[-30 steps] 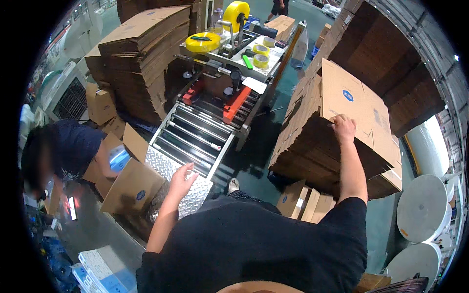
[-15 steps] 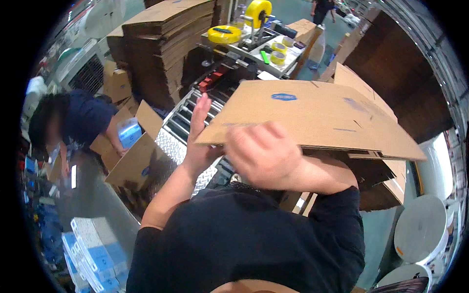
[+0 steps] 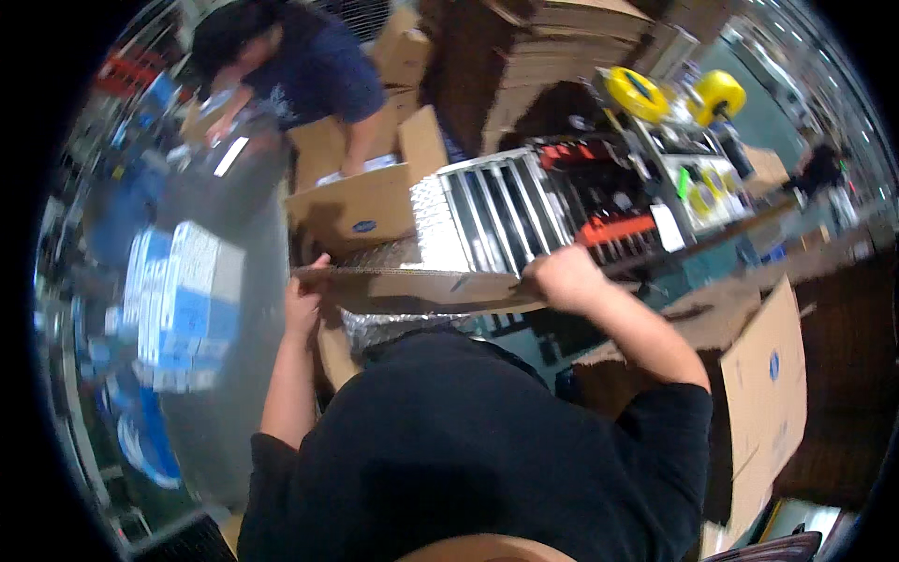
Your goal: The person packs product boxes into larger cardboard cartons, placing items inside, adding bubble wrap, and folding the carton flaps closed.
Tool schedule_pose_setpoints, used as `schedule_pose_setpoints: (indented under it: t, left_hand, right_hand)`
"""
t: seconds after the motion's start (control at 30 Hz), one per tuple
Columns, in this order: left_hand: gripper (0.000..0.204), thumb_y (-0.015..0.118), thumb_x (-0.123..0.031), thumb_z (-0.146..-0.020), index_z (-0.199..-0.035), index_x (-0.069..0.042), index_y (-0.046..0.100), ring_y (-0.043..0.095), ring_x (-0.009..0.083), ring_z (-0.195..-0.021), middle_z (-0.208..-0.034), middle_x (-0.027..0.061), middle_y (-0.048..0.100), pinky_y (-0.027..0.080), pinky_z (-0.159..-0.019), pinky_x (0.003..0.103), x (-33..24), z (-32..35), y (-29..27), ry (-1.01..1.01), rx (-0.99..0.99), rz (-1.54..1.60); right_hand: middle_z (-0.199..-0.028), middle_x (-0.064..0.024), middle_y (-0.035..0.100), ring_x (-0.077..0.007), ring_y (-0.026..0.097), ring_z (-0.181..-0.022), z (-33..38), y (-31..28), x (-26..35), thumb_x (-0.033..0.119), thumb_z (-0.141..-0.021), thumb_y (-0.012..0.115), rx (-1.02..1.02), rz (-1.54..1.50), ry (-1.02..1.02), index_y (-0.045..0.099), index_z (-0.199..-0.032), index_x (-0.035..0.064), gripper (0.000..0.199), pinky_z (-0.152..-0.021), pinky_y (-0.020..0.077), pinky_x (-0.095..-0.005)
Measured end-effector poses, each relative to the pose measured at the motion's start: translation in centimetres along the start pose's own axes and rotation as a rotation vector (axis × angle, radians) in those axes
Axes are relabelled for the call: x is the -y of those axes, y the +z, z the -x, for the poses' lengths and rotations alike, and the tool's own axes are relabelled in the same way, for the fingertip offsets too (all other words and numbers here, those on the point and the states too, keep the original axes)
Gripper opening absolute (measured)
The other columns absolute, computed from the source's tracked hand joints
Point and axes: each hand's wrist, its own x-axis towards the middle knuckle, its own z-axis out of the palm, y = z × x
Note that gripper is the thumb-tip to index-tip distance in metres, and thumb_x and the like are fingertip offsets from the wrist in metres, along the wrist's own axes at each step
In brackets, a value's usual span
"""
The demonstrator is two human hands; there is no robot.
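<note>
At nine o'clock lie stacks of blue-and-white packages (image 3: 173,300), blurred, on a grey surface. Up at eleven o'clock a co-worker (image 3: 300,66) in a dark blue shirt bends over an open cardboard box (image 3: 361,211), one hand down inside it.

Just left of centre, the person's left hand (image 3: 302,302) grips the left end of a flattened cardboard sheet (image 3: 412,288), fingers curled over its edge. The sheet is held nearly level and edge-on to the camera — it spans from that hand across the front of the person's chest, above a patch of embossed metal plate (image 3: 384,328).

Right of centre, the right hand (image 3: 562,278) is closed on the sheet's right end, so the two hands are well apart, one at each end. Behind the sheet, toward twelve o'clock, stands a roller conveyor (image 3: 496,211), and at one o'clock yellow tape rolls (image 3: 637,92) sit on the taping machine.

At four o'clock a stack of flat cardboard (image 3: 763,393) stands beside the person's right elbow — its top sheet tilted toward the camera.
</note>
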Motion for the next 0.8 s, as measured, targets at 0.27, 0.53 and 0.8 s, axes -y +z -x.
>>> schedule_pose_setpoints:
  t: [0.27,0.53,0.8]
  left_hand:
    - [0.11,0.072,-0.009,-0.082,-0.153,-0.012,-0.011,0.033,0.0299,-0.136,-0.155,0.0188,0.02,0.032,-0.11,0.037,0.1,1.0,8.7,-0.074,-0.48,-0.303]
    - [0.096,0.05,0.008,-0.078,-0.156,-0.013,-0.002,0.046,0.0201,-0.124,-0.149,0.011,0.034,0.043,-0.095,0.03,-3.9,-0.5,11.8,-0.216,-0.585,-0.12]
    - [0.096,0.057,0.003,-0.072,-0.155,-0.016,0.014,0.054,0.0154,-0.113,-0.146,0.0076,0.044,0.046,-0.086,0.026,-8.8,-0.4,9.2,-0.497,0.186,-0.548]
  right_hand:
    - [-0.089,-0.0054,0.068,-0.0139,0.067,-0.067,-8.2,1.3,1.6,0.051,-0.09,0.061,0.605,-0.739,-0.378,0.06,-0.116,0.0097,0.049,-0.066,0.0505,-0.0318]
    - [-0.073,-0.0164,0.067,-0.0344,0.066,-0.064,-5.6,-0.7,-2.3,0.017,-0.089,0.053,0.185,0.012,-0.419,0.005,-0.155,0.0223,0.081,-0.057,0.0509,-0.0457]
    - [-0.095,-0.0215,0.067,-0.0385,0.066,-0.083,-7.4,1.1,-8.6,0.032,-0.088,0.062,-0.097,-0.657,-0.004,0.017,-0.153,0.031,0.079,-0.077,0.0531,-0.0456]
